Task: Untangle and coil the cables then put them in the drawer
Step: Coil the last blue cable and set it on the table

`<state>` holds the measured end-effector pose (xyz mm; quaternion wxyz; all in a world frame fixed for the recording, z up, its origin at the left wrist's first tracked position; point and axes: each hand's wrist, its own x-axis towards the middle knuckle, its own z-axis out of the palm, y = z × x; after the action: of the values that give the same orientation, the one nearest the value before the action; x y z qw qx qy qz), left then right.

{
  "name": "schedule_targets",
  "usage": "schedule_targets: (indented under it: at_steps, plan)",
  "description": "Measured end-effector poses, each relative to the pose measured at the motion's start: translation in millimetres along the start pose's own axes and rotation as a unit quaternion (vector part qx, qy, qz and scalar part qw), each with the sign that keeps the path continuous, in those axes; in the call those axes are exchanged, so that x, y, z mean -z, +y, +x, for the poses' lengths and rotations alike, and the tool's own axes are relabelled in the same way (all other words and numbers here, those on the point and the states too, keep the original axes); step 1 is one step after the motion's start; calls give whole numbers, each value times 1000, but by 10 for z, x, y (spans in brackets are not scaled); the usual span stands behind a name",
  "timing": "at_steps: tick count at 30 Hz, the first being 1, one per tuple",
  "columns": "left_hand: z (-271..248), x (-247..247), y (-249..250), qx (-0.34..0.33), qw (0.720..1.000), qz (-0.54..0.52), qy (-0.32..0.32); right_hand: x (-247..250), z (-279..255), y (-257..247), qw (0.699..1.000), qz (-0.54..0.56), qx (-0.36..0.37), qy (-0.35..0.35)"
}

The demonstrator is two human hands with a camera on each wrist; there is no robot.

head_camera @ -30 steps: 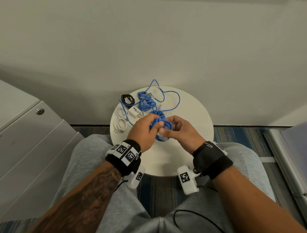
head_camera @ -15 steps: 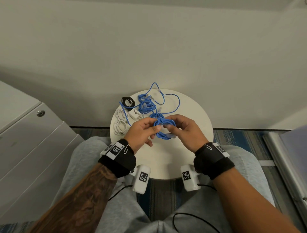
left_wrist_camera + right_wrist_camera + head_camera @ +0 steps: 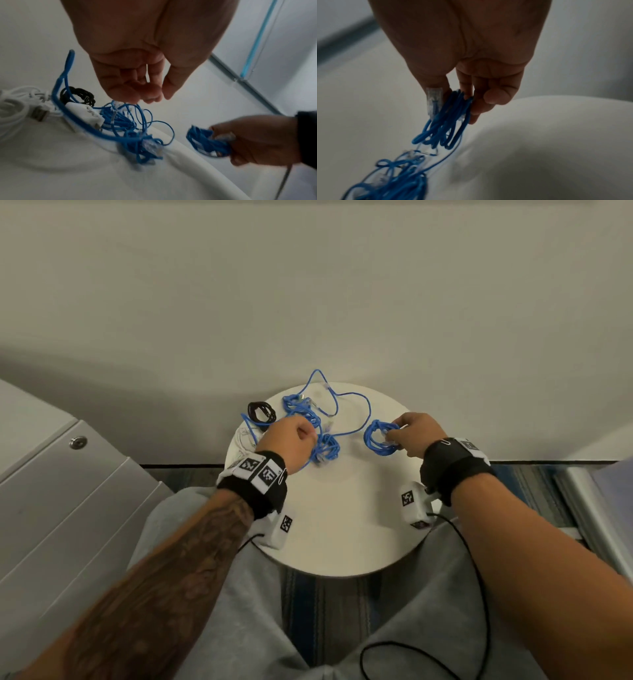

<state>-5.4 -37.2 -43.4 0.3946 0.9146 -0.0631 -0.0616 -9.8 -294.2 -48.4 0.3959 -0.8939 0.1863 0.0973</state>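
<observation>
My right hand [image 3: 400,436] pinches a small coiled blue cable [image 3: 368,440] over the right side of the round white table [image 3: 342,525]. In the right wrist view the thumb and fingers [image 3: 467,83] clamp the coil [image 3: 443,125] with a clear plug beside the thumb. My left hand [image 3: 294,436] hovers over the tangled blue cables [image 3: 301,409]. Its fingers [image 3: 130,93] are loosely curled and hold nothing. A second blue bundle [image 3: 329,450] with clear plugs lies just right of that hand. A loose blue strand loops across the table's far side behind the coil.
A black coiled cable [image 3: 260,411] and white cables [image 3: 244,440] with a white adapter [image 3: 84,112] lie at the table's left edge. A grey drawer cabinet [image 3: 68,508] with a lock stands to my left, drawers closed. My knees sit under the table's near rim.
The hands have parted. My right hand carried the blue coil to the right. My left hand let go of it and moved left over the tangle.
</observation>
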Motion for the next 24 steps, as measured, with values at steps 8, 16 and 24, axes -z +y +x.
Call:
schedule_targets:
  at_steps: [8,16,24]
  plan:
    - [918,116,52,44,986,155,-41,-212,223,117,999,14,-37,-9]
    - [942,136,109,-15,978,197,-73,-221,148,73,999,-22,12,23]
    - [602,673,519,-118,979,159,-47,-179,-268,-641,962,85,246,87]
